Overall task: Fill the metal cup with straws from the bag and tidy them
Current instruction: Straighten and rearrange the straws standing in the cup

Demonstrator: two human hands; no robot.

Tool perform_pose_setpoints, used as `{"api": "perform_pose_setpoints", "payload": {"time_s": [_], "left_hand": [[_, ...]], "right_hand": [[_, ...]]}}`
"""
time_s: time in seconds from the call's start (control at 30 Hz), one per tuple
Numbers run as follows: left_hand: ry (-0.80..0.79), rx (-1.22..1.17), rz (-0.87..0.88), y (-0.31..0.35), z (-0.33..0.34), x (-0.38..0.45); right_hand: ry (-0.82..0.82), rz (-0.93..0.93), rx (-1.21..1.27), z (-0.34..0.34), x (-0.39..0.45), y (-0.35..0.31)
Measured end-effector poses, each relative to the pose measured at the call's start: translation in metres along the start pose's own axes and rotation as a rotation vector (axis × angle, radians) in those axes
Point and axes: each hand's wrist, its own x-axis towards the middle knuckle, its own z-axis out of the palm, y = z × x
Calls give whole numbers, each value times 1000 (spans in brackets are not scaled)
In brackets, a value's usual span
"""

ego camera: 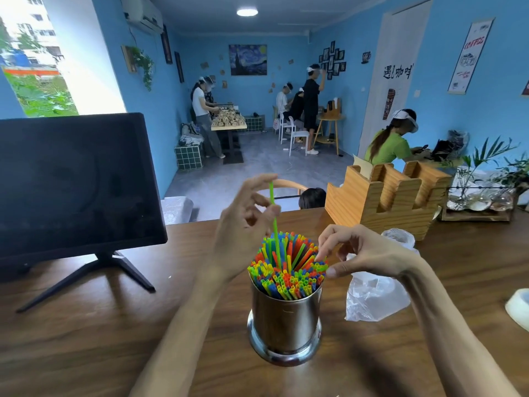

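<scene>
A shiny metal cup (284, 325) stands on the wooden table (100, 339), packed with several colourful straws (289, 270). My left hand (243, 222) pinches one green straw (275, 224) that stands upright, its lower end down among the others. My right hand (363, 253) hovers at the cup's right rim, its index fingertip touching the straw tips and its other fingers loosely curled. A crumpled clear plastic bag (375, 293) lies on the table to the right of the cup, partly behind my right wrist.
A dark monitor (74, 184) on a stand sits at the left. A wooden holder (386, 196) stands behind the bag, with potted plants (486, 179) further right. A tape roll (519, 308) lies at the right edge. Several people work in the room beyond.
</scene>
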Motion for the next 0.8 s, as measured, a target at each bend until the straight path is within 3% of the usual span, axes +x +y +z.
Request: {"api": "perform_pose_setpoints", "payload": {"time_s": [0.3,0.53,0.7,0.8], "left_hand": [[-81,430,-128,-22,9,-27],[-61,334,-173,-1,4,-40],[-241,418,-193,13,7,-58],[-224,428,-216,18,8,-62]], "right_hand": [[-6,-21,5,5,4,-5],[43,-40,0,13,7,-3],[64,-68,-24,16,8,-4],[77,-72,19,19,9,-7]]}}
